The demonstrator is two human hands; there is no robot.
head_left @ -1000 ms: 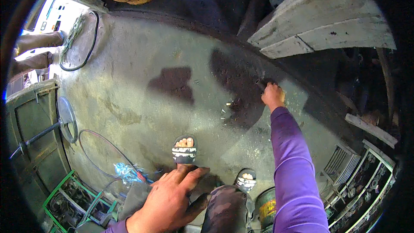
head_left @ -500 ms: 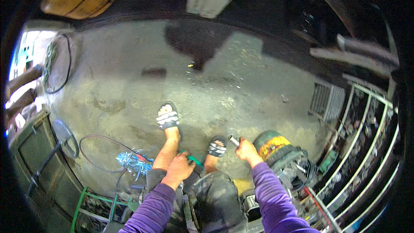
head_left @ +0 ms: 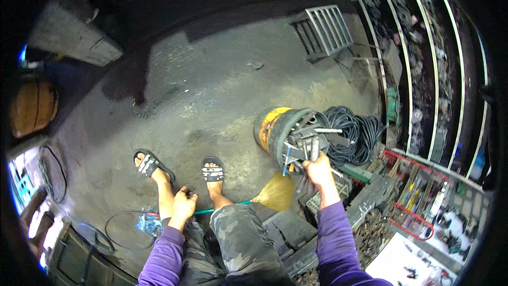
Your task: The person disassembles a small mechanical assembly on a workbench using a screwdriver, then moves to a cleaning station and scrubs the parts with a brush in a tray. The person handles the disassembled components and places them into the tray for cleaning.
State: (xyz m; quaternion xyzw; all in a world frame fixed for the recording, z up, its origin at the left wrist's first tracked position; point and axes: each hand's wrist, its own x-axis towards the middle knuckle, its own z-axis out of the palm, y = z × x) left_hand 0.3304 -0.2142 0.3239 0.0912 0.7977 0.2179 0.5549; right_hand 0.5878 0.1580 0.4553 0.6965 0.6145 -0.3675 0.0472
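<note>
My right hand (head_left: pixel 318 172) is closed round a short grey metal tube (head_left: pixel 315 149). It is over the near rim of a dark green and yellow bucket (head_left: pixel 267 127) filled with metal bars and scraps. My left hand (head_left: pixel 183 205) is low in front of my left shin, its fingers curled; a small dark spot shows at the fingertips, too unclear to name. Beside that hand runs the green handle of a broom (head_left: pixel 275 193) with straw-coloured bristles. Whether the fingers touch the handle, I cannot tell.
Coiled black cable (head_left: pixel 352 132) lies behind the bucket. To the right are a barred metal rack (head_left: pixel 407 69) of parts and a red-framed tray (head_left: pixel 420 196) of tools. A slatted metal frame (head_left: pixel 330 29) stands farther off. Blue plastic strands (head_left: pixel 148 225) lie at left.
My view has swung to the right, bringing more of the bucket, cable and tool tray into sight. My right hand has carried the metal tube over to the bucket's rim. The left hand stays low.
</note>
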